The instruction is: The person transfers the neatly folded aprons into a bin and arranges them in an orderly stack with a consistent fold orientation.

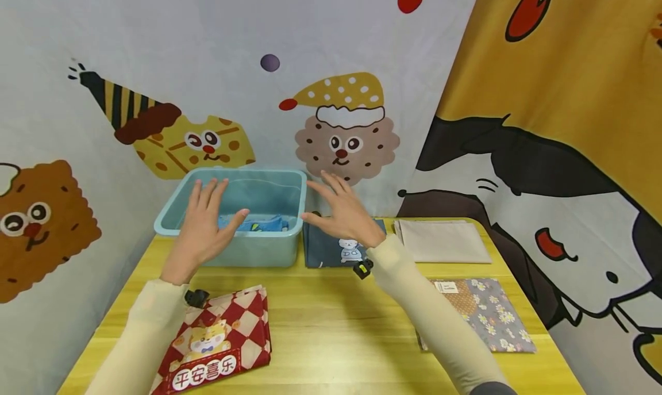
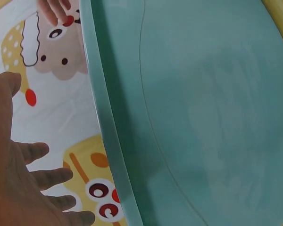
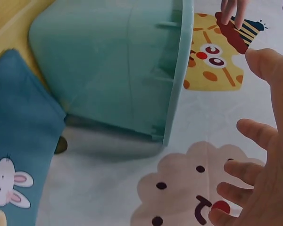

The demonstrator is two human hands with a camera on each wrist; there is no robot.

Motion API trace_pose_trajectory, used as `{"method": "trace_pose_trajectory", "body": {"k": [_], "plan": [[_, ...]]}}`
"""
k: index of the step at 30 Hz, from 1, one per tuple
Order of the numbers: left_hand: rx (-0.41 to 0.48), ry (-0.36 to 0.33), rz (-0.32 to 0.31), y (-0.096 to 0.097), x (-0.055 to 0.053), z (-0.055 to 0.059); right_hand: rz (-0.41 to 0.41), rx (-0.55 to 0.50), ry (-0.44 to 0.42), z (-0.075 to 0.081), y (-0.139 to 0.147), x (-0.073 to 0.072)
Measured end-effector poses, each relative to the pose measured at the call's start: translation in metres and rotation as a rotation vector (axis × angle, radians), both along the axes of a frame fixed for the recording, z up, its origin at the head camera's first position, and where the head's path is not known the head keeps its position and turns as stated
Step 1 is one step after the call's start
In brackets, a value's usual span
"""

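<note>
Between two spread, empty hands' straight fingers [image 1: 209, 191], untouched, teal tub [image 1: 269, 183] on yellow table [image 1: 331, 320].

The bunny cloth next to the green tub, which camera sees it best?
The head view: the dark blue bunny cloth lies right of the tub, partly behind the right hand. The right wrist view shows one corner with the bunny, close up. The left wrist view shows none of it, only the tub's wall.
</note>
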State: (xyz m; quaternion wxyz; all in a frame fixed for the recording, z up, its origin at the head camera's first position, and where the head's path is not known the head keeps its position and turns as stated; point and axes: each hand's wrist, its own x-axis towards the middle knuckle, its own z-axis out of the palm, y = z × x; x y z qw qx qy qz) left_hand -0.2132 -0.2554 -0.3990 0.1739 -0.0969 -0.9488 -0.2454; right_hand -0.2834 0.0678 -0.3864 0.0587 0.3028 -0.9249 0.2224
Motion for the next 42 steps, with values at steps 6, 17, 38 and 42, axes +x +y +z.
{"method": "trace_pose_trajectory", "body": {"k": [6,17,38,42], "plan": [[-0.056,-0.014,-0.002,0.014,0.005,-0.003,-0.024,0.029,0.033,-0.003,0.018,0.004],[-0.102,0.020,-0.019,0.037,0.006,-0.009,-0.069,0.067,0.039,-0.010,0.046,0.004],[-0.155,0.041,-0.080,0.085,0.005,-0.018,-0.178,0.082,0.052,-0.022,0.088,0.011],[-0.163,0.048,-0.098,0.096,0.003,-0.019,-0.196,0.065,0.043,-0.025,0.096,0.013]]}}
